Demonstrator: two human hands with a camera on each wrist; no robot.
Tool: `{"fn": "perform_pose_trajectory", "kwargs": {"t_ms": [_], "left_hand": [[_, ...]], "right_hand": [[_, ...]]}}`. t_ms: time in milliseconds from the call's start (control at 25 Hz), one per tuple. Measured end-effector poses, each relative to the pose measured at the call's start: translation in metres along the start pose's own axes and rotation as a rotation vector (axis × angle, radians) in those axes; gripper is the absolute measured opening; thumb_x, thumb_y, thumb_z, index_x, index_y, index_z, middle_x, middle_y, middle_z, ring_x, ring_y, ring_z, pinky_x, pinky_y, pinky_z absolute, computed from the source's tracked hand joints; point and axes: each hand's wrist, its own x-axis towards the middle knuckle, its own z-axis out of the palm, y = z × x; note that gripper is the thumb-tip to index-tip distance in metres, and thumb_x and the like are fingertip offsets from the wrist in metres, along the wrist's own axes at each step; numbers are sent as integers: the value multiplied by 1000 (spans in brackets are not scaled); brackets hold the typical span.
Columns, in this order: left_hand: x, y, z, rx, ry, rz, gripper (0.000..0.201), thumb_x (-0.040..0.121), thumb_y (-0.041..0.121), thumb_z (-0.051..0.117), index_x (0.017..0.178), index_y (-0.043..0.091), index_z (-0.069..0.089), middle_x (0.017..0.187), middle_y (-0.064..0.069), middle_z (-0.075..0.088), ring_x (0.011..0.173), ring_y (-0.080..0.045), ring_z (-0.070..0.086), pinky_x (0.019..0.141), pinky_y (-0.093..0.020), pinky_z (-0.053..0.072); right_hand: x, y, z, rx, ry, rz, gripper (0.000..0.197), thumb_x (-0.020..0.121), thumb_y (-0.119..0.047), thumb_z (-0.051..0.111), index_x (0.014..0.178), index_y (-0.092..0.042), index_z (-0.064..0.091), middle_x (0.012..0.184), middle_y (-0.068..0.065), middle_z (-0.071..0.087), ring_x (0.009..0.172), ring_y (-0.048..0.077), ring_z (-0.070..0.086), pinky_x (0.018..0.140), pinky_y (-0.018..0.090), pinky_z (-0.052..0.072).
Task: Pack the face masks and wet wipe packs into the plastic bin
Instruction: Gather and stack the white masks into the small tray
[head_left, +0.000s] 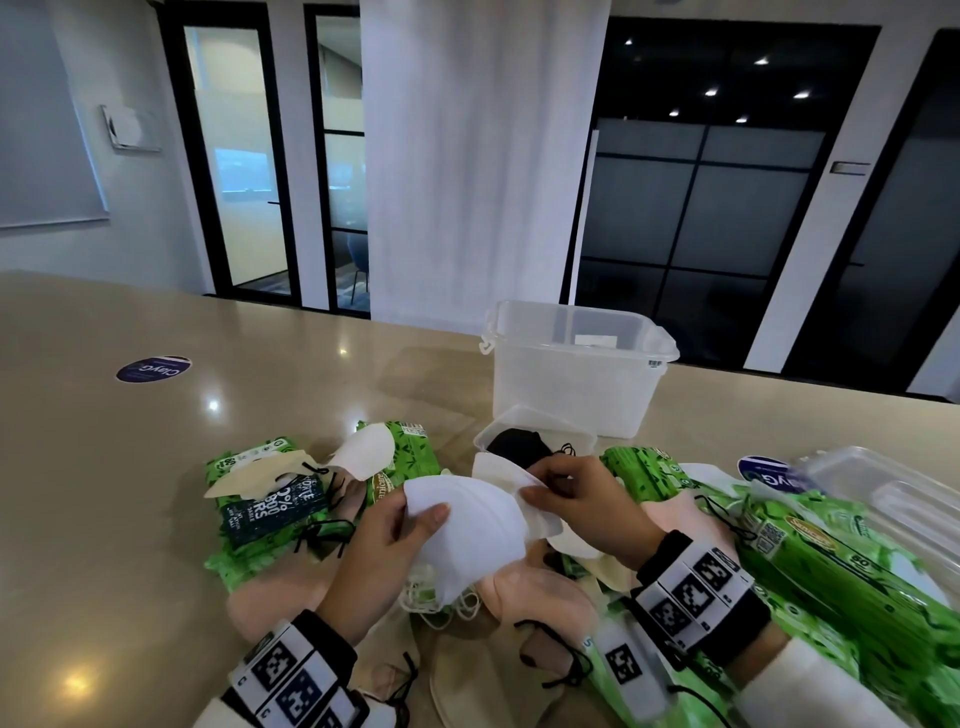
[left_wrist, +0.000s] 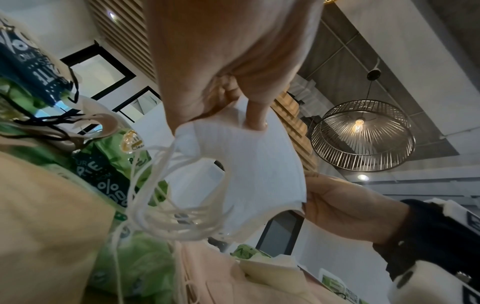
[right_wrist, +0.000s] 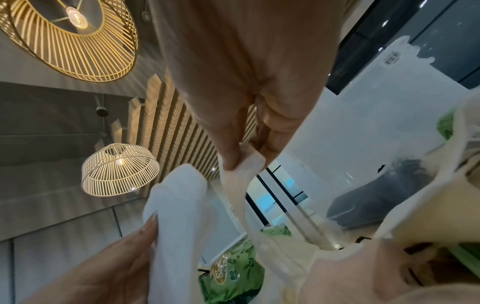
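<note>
Fingers of both hands pinching one white face mask; one empty plastic bin behind.

Bare hands, no gloves: each wrist wears a black band carrying white blocks printed with black square-pattern markers, one lettered "G". Cream-white sleeves begin just behind the bands.

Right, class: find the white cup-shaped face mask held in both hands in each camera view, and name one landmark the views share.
Head: white cup-shaped face mask low centre, between both hands.
Left wrist: centre, its loops dangling left.
Right wrist: lower left.
Shared landmark: green wet wipe pack.
</note>
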Motion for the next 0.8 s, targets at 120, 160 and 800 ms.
{"fn": "perform_pose_trajectory", "kwargs": {"t_ms": [120,160,800], "left_hand": [[2,-6,5,-3,6,-15,34,82,32,63,110,13,63,116,-4,66,106,-15,64,82,-24,54],[2,-6,7,4,7,-7,38,80,34,63,113,14,62,121,-2,61,109,-14,62,86,-25,53],[3,-4,-7,-45,193,76,18,89,12,62,107,13,61,107,-6,70,101,-16,66,80,-25,52]], "right_hand": [[-5,-3,4,111,-12,-12,6,88,-8,65,92,-6,70,89,13,70,80,16,66,78,37,54],[-7,-4,5,148,-21,-25,8,89,-7,64,93,-2,69,85,13,69,75,11,64,72,31,53],[-3,27,-33,-813,-249,136,39,73,-37,76,110,-30,66,119,-4,59,110,13,53,94,31,45]]}}
